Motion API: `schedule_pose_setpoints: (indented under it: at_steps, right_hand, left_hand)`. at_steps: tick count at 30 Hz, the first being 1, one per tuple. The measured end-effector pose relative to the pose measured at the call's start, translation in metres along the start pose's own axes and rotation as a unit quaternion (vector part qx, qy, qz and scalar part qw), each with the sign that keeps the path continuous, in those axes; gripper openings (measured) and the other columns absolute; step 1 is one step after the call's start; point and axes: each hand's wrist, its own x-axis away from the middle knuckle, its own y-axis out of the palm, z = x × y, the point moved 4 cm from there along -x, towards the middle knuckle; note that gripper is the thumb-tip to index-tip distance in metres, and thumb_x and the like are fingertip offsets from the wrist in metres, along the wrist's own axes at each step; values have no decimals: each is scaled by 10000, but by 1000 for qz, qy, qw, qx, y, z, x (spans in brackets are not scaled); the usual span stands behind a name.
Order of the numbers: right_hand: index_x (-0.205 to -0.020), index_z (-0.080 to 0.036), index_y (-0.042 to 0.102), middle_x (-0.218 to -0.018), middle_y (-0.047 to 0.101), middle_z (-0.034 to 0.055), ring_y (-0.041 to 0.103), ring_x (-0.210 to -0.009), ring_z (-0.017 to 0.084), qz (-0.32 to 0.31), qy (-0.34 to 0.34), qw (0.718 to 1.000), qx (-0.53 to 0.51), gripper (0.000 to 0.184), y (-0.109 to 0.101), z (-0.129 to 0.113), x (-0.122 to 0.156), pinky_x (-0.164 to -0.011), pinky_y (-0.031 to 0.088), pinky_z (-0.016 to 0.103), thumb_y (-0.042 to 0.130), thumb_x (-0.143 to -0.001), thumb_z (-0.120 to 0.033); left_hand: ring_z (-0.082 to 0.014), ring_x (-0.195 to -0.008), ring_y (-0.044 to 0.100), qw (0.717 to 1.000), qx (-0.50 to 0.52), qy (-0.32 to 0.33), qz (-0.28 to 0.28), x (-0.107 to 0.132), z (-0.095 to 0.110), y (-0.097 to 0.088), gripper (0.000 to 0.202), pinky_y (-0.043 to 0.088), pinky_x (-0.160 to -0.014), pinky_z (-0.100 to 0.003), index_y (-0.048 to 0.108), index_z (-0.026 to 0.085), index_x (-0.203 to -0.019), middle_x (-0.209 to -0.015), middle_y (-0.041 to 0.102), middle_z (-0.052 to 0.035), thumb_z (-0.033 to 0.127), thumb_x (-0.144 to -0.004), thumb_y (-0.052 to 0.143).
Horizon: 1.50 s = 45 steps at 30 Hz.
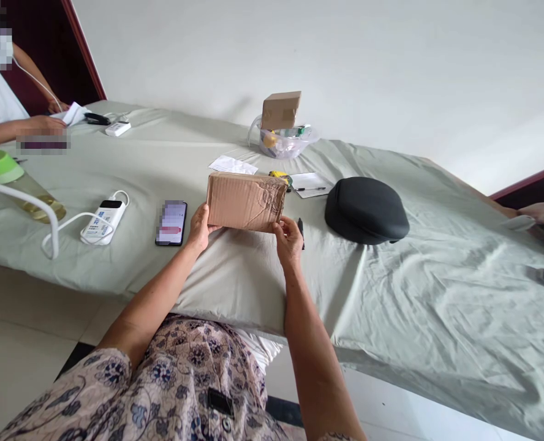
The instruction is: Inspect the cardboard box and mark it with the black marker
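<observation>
A brown cardboard box [245,200] wrapped in clear tape is held upright just above the grey-green cloth of the table [235,275]. My left hand [199,228] grips its lower left corner, fingers closed on it. My right hand [288,241] grips its lower right corner in the same way. A black pen [301,231] lies on the cloth just right of my right hand, partly hidden by it.
A smartphone [171,222] and a white power bank [103,222] with cable lie to the left. A black case [366,210] sits to the right. Behind are papers [233,164], a clipboard with a pen [310,184], and a clear bowl [285,142] with a small box [280,110]. Another person sits at far left.
</observation>
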Motion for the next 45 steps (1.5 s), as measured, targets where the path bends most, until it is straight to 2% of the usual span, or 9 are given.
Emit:
schedule_pose_setpoints:
  at_steps: [6,10,14,19,23,28,33,40,45]
  right_hand:
    - [-1048,-207,679,-822,611,1,577,-733,155,31,10,999,12,410,-3,8,-1,-724,513,327,626,-825,-546]
    - [-1145,-196,636,-948,621,51,596,-785,197,42,14,997,68,521,-1,9,3,-750,542,396,656,-800,-586]
    - [-1315,-180,551,-1097,590,132,601,-1006,312,80,-32,977,192,856,8,0,16,-930,518,546,766,-684,-717]
    - [-1510,-150,360,-1255,557,218,542,-1185,407,81,-66,946,307,1105,22,-11,29,-979,485,601,720,-698,-806]
    - [-1519,-142,342,-1216,586,193,553,-1172,376,65,-83,949,298,1009,21,-8,27,-998,494,579,736,-767,-688]
    - [-1431,-209,485,-1135,619,121,636,-959,263,6,-55,982,181,743,9,6,12,-815,590,442,728,-791,-499]
    - [-1219,-213,653,-948,704,64,679,-845,222,-24,-4,996,85,462,-2,11,1,-696,582,360,620,-793,-387]
    - [-1034,-196,690,-809,721,35,666,-745,199,-8,44,995,86,352,-9,-4,0,-747,540,355,583,-761,-390]
    - [-789,-213,589,-684,618,4,584,-669,178,10,89,985,145,336,-16,-18,2,-673,446,315,562,-797,-548]
  left_hand:
    - [-299,-1160,622,999,-34,12,-40,5,3,6,600,615,-738,-325,680,263,-1185,-1293,640,-113,678,-762,780]
    - [-306,-1211,611,990,-127,44,-53,13,5,12,612,585,-906,-372,651,264,-1256,-1264,668,-93,438,-717,882]
    - [-364,-1284,583,958,-261,117,-26,20,6,16,718,446,-1135,-483,628,234,-1291,-1307,662,-119,256,-639,928]
    - [-418,-1348,551,895,-412,169,14,25,2,19,905,418,-1166,-536,520,159,-1379,-1383,619,-207,255,-596,963]
    - [-388,-1337,577,860,-481,166,22,22,1,18,914,479,-1119,-508,442,146,-1434,-1413,602,-218,262,-668,929]
    - [-378,-1322,593,872,-467,147,13,17,7,15,872,508,-1086,-499,438,177,-1440,-1406,615,-187,248,-702,898]
    - [-350,-1339,585,887,-446,116,-14,14,12,13,829,500,-1094,-466,407,172,-1457,-1435,598,-176,199,-749,835]
    - [-350,-1300,603,889,-446,103,-18,12,13,10,764,515,-1064,-458,446,181,-1404,-1389,624,-155,189,-738,820]
    - [-338,-1173,665,879,-468,79,-38,12,11,12,577,534,-995,-443,532,180,-1271,-1242,690,-129,159,-753,787]
